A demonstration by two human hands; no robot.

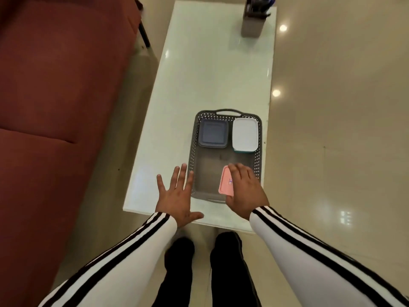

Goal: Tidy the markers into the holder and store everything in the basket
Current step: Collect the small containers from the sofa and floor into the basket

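A grey perforated basket [192, 151] sits on the near end of the white table. In it lie a dark blue-lidded box [213, 133], a white-lidded box [245, 134] and a pink-lidded box [226, 182]. My right hand [245, 191] rests over the pink box, covering most of it; whether the fingers grip it is unclear. My left hand [178, 194] hovers open, fingers spread, at the basket's near left corner. A grey holder [252, 24] with dark markers [260, 5] standing in it is at the table's far right end.
The white glass-topped table [205, 74] runs away from me. A dark red sofa [55, 96] stands close along its left side. Shiny beige floor [343, 129] lies to the right. My legs in black trousers [225, 269] are at the table's near edge.
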